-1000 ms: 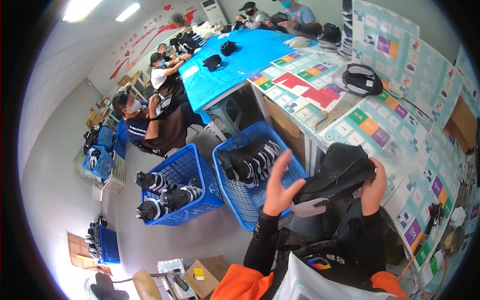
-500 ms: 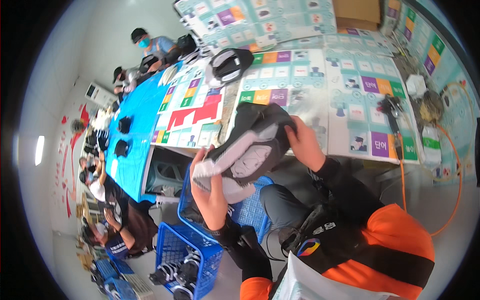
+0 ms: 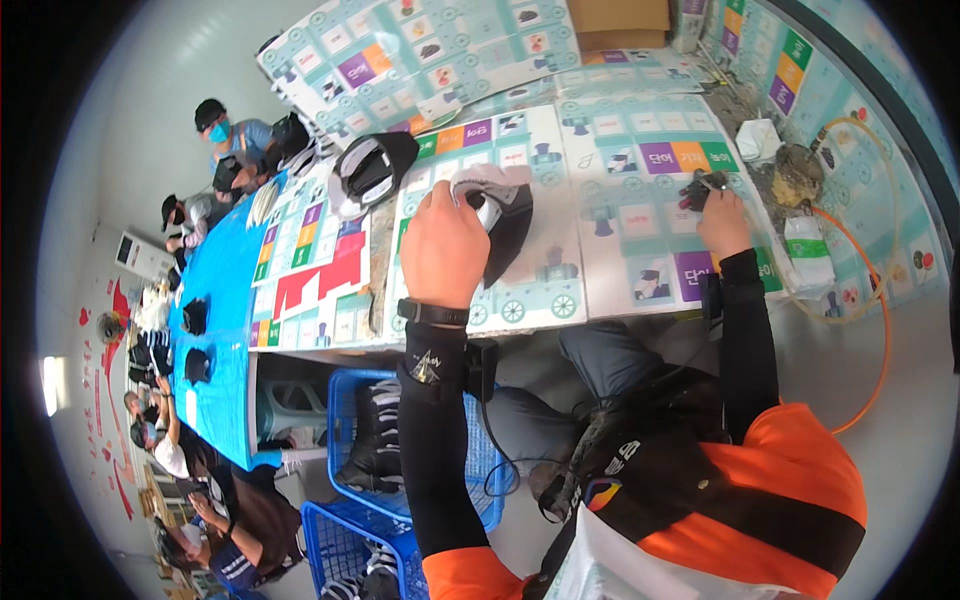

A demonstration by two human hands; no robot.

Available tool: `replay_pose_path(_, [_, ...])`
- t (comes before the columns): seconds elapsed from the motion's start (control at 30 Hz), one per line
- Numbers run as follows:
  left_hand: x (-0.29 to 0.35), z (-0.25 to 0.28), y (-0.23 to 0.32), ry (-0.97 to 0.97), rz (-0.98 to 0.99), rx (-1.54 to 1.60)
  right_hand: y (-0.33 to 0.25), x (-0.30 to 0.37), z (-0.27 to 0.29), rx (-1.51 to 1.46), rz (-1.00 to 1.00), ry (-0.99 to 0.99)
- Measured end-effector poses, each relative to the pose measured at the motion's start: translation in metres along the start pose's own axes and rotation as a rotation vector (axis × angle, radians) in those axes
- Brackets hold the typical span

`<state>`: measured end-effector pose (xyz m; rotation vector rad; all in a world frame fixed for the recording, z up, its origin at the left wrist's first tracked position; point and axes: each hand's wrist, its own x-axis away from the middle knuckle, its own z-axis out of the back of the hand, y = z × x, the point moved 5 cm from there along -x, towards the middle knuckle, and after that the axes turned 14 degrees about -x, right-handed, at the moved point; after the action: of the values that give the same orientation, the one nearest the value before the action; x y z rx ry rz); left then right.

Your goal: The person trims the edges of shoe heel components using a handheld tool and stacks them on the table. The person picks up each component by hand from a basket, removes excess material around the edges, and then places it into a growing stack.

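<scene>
A black cap with light grey parts point(image 3: 512, 235) is held in the left hand point(image 3: 445, 245), its edge gripped between thumb and bent fingers, the back of the hand turned toward the viewer; the cap is tilted above the near side of the worktable point(image 3: 380, 275). The right hand point(image 3: 722, 222) is placed at a dark hand tool point(image 3: 706, 187) farther right on the same surface, its fingers bent; whether they are fully closed on the tool cannot be determined. A black wristband point(image 3: 432, 313) is worn at the left wrist. The worktable is covered with printed sheets point(image 3: 625, 235), and a sheet with red patches point(image 3: 325, 280) is seen at left. A second cap, black and grey point(image 3: 400, 152), is laid beyond the left hand with its inside exposed. Beside the right hand are seen a white-and-green packet point(image 3: 808, 250), a brownish lump point(image 3: 798, 178) and a crumpled white wad point(image 3: 757, 140); an orange hose point(image 3: 885, 310) is curved past the worktable's right end. At left, two dark caps point(image 3: 196, 340) are set on a blue-topped table point(image 3: 225, 290), along which co-workers point(image 3: 240, 135) are seated. Nested black caps point(image 3: 372, 430) are contained in a blue basket point(image 3: 415, 508) below the worktable.
</scene>
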<state>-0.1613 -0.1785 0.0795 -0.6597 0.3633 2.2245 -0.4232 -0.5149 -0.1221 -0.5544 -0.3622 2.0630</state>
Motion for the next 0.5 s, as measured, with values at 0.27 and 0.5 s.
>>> replay_pose_path(0.27, [-0.007,-0.002,0.02,-0.169,-0.245,0.101,0.004,-0.017,0.008,-0.345,-0.108,0.093])
replay_pose_path(0.5, [-0.007,0.0,0.026,-0.158,-0.221,0.009,-0.167,0.095,0.01,-1.242,-0.165,-0.658])
